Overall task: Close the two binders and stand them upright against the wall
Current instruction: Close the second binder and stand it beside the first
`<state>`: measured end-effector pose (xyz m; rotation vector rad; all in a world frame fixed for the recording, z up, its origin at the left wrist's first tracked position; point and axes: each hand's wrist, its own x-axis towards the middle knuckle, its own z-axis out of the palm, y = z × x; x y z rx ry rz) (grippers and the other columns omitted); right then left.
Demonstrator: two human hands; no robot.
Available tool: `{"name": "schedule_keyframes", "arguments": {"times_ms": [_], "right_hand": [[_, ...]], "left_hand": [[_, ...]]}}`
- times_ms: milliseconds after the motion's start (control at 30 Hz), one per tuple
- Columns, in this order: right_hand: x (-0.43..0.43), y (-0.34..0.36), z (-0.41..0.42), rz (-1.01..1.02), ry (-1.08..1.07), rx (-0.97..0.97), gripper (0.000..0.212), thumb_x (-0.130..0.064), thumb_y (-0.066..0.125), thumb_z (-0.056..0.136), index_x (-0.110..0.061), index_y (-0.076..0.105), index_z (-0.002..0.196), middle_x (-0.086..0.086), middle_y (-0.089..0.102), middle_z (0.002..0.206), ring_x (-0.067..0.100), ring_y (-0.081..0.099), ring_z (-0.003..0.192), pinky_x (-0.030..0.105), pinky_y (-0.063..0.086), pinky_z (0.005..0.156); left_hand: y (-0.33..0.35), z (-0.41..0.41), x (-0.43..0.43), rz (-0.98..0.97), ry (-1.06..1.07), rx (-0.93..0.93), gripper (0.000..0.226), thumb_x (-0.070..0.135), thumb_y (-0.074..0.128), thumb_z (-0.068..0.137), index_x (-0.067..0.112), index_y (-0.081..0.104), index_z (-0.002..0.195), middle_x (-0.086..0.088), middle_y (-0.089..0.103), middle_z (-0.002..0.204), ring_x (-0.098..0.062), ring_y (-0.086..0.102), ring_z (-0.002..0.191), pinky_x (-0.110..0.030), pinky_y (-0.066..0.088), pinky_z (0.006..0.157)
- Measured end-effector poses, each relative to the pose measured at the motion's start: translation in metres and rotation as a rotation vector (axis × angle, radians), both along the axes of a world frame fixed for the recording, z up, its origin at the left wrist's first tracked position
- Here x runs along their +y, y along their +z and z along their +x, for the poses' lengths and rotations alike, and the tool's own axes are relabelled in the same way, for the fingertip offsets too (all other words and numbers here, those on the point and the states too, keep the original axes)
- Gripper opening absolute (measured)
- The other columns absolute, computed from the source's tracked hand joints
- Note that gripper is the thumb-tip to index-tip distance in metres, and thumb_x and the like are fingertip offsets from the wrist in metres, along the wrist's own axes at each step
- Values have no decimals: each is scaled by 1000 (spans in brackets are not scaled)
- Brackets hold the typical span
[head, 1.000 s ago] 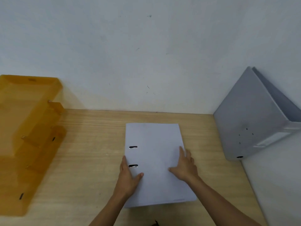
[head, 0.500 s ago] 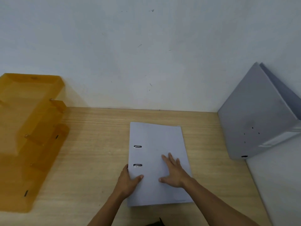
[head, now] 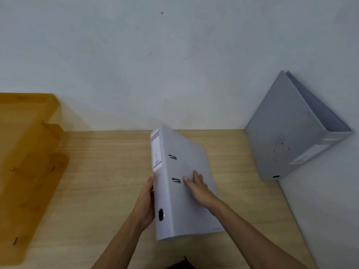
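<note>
- The grey binder (head: 186, 183) in the middle of the table (head: 97, 181) is closed and tipped up on one long edge, spine turned to the left and facing up.
- Left hand (head: 145, 202) is cupped against the spine, fingers mostly hidden behind it, thumb lying along the spine's edge just below the label (head: 156, 150).
- Right hand (head: 198, 188) lies open and flat on the top cover, fingers spread and pressing beside the lower metal slot (head: 176, 180).
- Between the two hands the binder is pinched, spine and cover.
- Second grey binder (head: 287, 136) leans in the right corner against the wall (head: 174, 55), covers slightly apart.
- Orange trays (head: 29, 152) sit stacked at the left.
</note>
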<state>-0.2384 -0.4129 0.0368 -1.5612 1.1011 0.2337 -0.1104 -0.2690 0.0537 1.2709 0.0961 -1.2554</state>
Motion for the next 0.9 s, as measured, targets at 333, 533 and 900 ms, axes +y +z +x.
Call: {"name": "schedule_keyframes", "arguments": {"times_ms": [333,533,900], "right_hand": [[1,37,-12,100,-171,-174,98,-91,20,78,-42,-5,160,-6,-5,172,21,-4,158,57,2,125],[-18,70,-29,160,-144,-329,115,-103,33,58,-54,1,156,-15,15,169,15,12,157,61,14,122],[-32,98,-92,-184,-261,-753,73,-31,72,88,-31,35,151,-17,60,137,3,63,123,23,57,90]], "left_hand": [[43,-34,-34,-129,-228,-123,46,51,56,94,20,66,127,-13,77,117,-31,75,103,-43,61,83],[57,-53,-49,-177,-247,-343,48,43,66,89,18,61,130,-8,77,116,-30,75,105,-48,59,91],[59,-81,-85,-339,-531,-823,103,6,84,76,31,26,157,11,56,144,-5,61,123,-29,61,83]]}}
